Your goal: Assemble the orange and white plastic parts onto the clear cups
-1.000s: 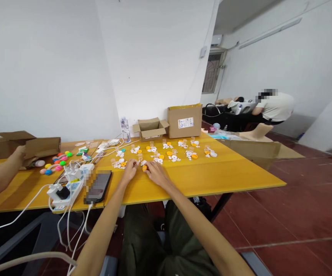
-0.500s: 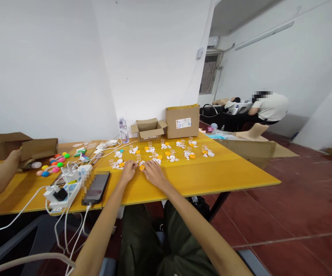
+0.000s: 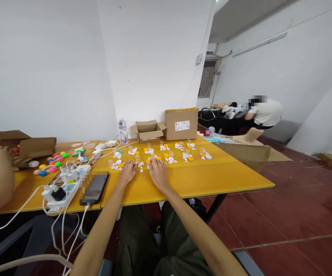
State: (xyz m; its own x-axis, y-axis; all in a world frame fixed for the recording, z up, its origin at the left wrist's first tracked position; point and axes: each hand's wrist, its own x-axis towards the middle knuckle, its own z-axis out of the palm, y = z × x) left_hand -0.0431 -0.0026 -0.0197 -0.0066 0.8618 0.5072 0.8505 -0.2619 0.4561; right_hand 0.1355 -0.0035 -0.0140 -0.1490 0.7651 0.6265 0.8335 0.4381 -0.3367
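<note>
My left hand [image 3: 128, 172] rests on the yellow table with its fingers curled in; whatever they may hold is hidden. Just right of it lies a little group of small white plastic pieces [image 3: 141, 165]. My right hand [image 3: 158, 171] is palm down with its fingers stretched forward and apart, touching the table among the parts. An orange disc [image 3: 148, 161] shows at its left fingertips, and some pieces beneath the fingers are hidden. Beyond both hands stand several similar groups of white pieces, orange discs [image 3: 190, 158] and small clear cups [image 3: 203, 150].
A phone [image 3: 95, 188] and a power strip [image 3: 68, 189] with white cables lie at left. Behind are an open carton [image 3: 148, 132], a larger box [image 3: 181, 124] and a bottle [image 3: 123, 131]. Another person's hand [image 3: 3, 157] reaches into a box [image 3: 38, 148] at far left.
My right hand has moved slightly right, away from my left. The orange disc between my hands is gone from there, leaving white pieces in view. The other person's hand has moved into the box.
</note>
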